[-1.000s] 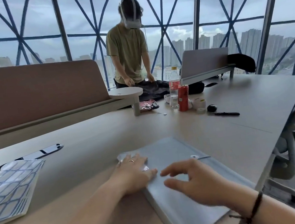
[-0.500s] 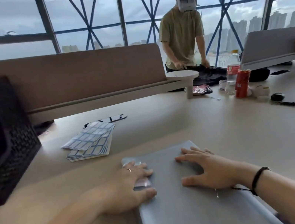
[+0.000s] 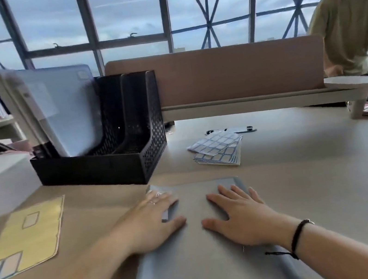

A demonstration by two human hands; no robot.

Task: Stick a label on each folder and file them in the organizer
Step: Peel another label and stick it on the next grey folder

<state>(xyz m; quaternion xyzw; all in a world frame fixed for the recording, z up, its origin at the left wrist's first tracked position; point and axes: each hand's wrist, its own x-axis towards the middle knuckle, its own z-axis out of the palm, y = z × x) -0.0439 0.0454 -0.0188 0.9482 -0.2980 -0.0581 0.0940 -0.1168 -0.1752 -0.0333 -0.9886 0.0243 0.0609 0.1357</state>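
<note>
Head view. A grey folder (image 3: 196, 247) lay flat on the tabletop (image 3: 318, 177) at the near edge, its far end pointing toward the organizer (image 3: 108, 157).

Left hand (image 3: 153, 222) rested on the folder's far-left corner, fingers straight and spread, grip wide and holding nothing. A small label (image 3: 166, 213) showed under its fingers, flat against the folder. A ring sat on one finger.

Right hand (image 3: 239, 215) lay palm down on the folder just beside the left hand, apart from it; fingers straight and splayed, grip wide, nothing held. A dark cord bracelet (image 3: 296, 235) circled the wrist.

The organizer, black mesh with several slots, stood toward the far-left part of the tabletop. Folders (image 3: 59, 111) leaned in its left slots, tilted left; the two right slots showed only mesh walls. One filed folder carried a label near its top corner.

A stack of label sheets (image 3: 218, 148) lay right of the organizer, well apart from the grey folder. Just beyond the stack lay a dark flat item (image 3: 232, 130), too blurred to identify.

A yellow folder (image 3: 26, 238) lay flat near the left edge, with one label near its middle and two at its near corner.

Behind the brown divider (image 3: 228, 73), at the far-right corner, a second person (image 3: 354, 28) in an olive shirt bent over dark fabric.
</note>
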